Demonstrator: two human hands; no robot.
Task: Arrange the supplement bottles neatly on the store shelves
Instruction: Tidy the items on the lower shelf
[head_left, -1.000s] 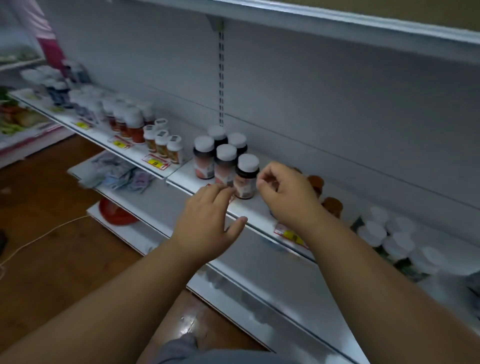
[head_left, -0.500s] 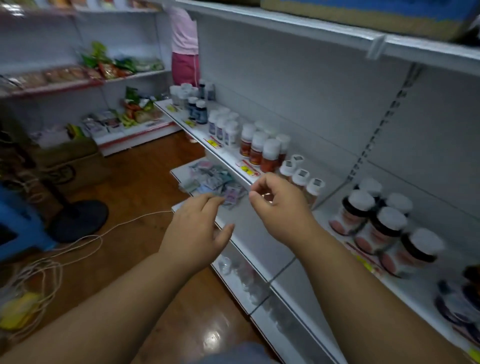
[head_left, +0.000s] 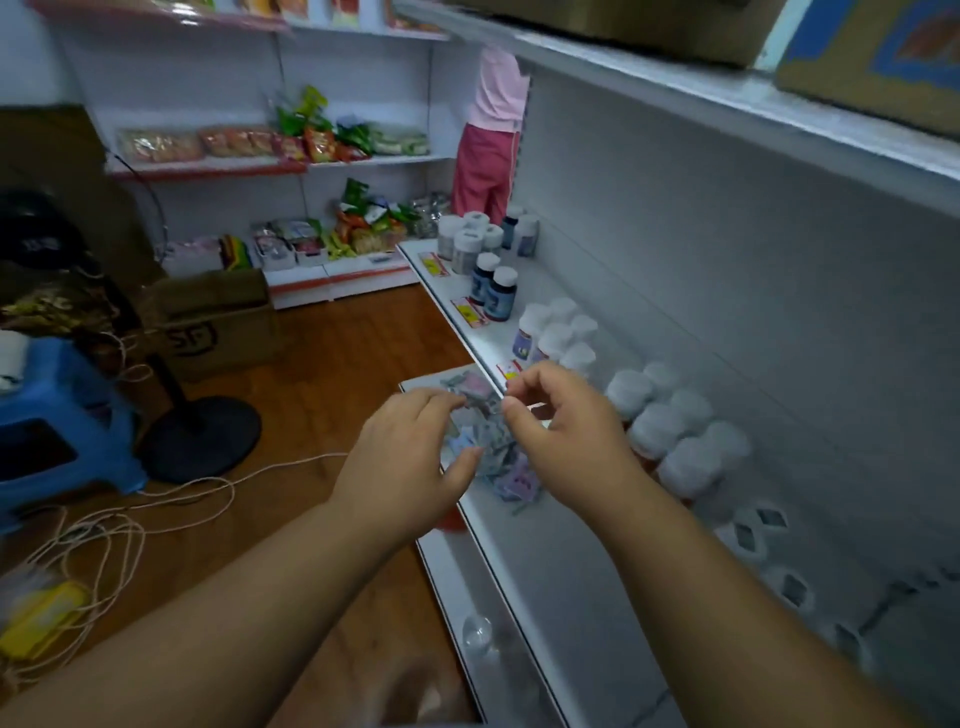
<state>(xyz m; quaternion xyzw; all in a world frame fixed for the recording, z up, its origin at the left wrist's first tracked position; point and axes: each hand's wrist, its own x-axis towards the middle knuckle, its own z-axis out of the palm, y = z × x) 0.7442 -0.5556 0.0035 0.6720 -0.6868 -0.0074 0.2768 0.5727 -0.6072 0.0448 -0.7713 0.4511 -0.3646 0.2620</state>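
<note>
White-capped supplement bottles (head_left: 675, 426) stand in rows along the white shelf (head_left: 498, 338) on my right. Farther along it are white bottles (head_left: 550, 338), two dark blue bottles (head_left: 493, 291) and a grey cluster (head_left: 467, 239) at the far end. My left hand (head_left: 410, 467) hovers in front of the shelf, fingers loosely curled, holding nothing. My right hand (head_left: 561, 431) is raised beside it, thumb and fingers bent and nearly touching, with nothing visible between them. Neither hand touches a bottle.
Loose sachets (head_left: 488, 441) lie on the lower shelf under my hands. A person in pink (head_left: 491, 145) stands at the aisle's far end. On the wooden floor are a cardboard box (head_left: 218, 322), a fan base (head_left: 202, 436), a blue stool (head_left: 62, 415) and tangled cord (head_left: 130, 519).
My view has swung left along the shelf, away from the brown-labelled bottles toward the aisle. Both hands stayed raised together in front of me, holding nothing.
</note>
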